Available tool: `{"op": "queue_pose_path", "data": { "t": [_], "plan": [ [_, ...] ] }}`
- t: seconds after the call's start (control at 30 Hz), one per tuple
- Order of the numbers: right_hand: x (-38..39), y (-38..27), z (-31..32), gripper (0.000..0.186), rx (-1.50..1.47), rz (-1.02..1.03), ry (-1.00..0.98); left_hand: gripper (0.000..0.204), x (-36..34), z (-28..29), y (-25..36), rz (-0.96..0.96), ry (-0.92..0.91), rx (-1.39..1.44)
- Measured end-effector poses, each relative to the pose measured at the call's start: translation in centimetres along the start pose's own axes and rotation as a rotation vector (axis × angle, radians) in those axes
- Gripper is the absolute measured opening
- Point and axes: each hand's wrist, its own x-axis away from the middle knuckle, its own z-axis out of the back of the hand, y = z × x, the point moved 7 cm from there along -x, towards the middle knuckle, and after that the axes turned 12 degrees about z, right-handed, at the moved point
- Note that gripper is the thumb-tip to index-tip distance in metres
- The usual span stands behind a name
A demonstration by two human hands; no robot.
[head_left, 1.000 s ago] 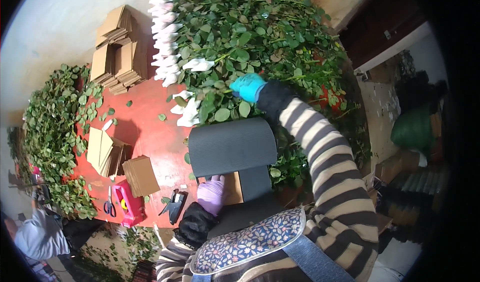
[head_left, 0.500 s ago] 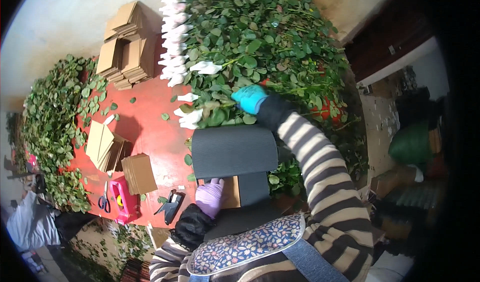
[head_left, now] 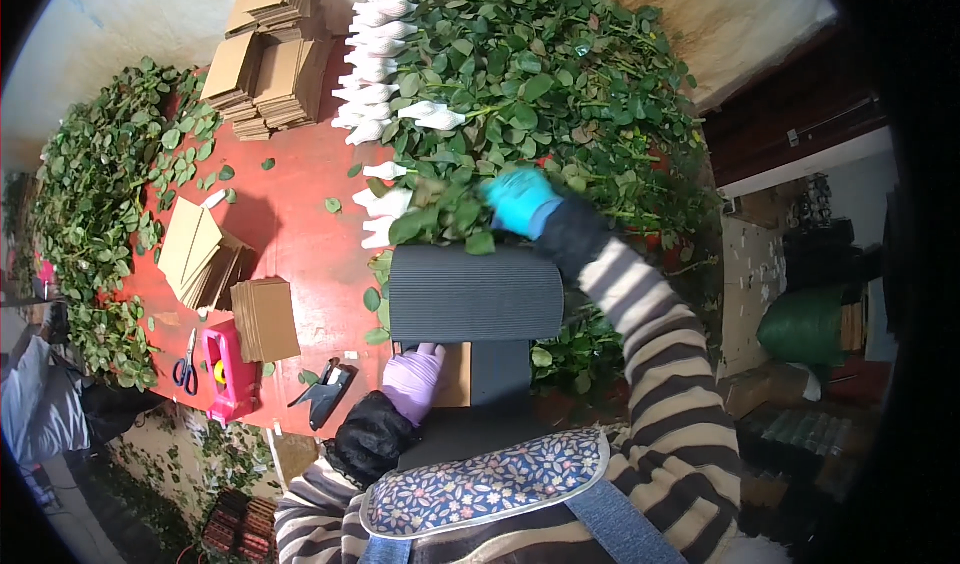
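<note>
- Landmark: dark grey, finely ribbed, curved sheet (head_left: 475, 294).
- Right hand in turquoise glove (head_left: 522, 204): just beyond the sheet's far edge, among green leafy flower stems (head_left: 440, 219). Fingers look curled; motion blur, can't tell if pinching a stem.
- Those stems lie just past the sheet's far edge, leaves leftward of right hand, long axis roughly left-right. White pointed flower heads (head_left: 385, 204) at their left end, beyond sheet's far-left corner. Right hand nearer than left.
- Left hand in lilac glove (head_left: 412, 382): at sheet's near-left edge, on or beside flat brown cardboard piece (head_left: 456, 376); fingertips partly hidden under sheet, grip unclear.
- Materials: leaves broad, oval, slightly glossy; flower heads ridged, tapered; cardboard smooth, matte, straight-edged.
- Left of sheet: black stapler (head_left: 324, 396), bright pink plastic tape dispenser (head_left: 228, 389), thin brown cardboard stack (head_left: 266, 319).
</note>
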Motion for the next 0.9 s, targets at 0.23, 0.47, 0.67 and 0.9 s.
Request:
{"op": "queue_pose_path", "data": {
  "t": [0.23,0.47,0.67,0.9],
  "plan": [
    [2.9,2.7,3.3,0.01,0.04,-0.005,0.39,0.047,0.0,-0.8,-0.2,0.0,0.088,-0.105],
    [13.2,5.4,14.3,0.045,-0.07,-0.003,0.813,0.045,0.0,0.4,0.6,-0.02,0.04,-0.055],
    [6.0,5.0,6.1,0.051,-0.182,0.012,0.283,0.024,0.0,0.6,0.4,-0.016,0.129,-0.099],
    [5.7,5.9,5.1,0.057,-0.432,-0.014,0.336,0.042,-0.3,0.1,0.3,-0.007,0.016,-0.03]
  ]
}}
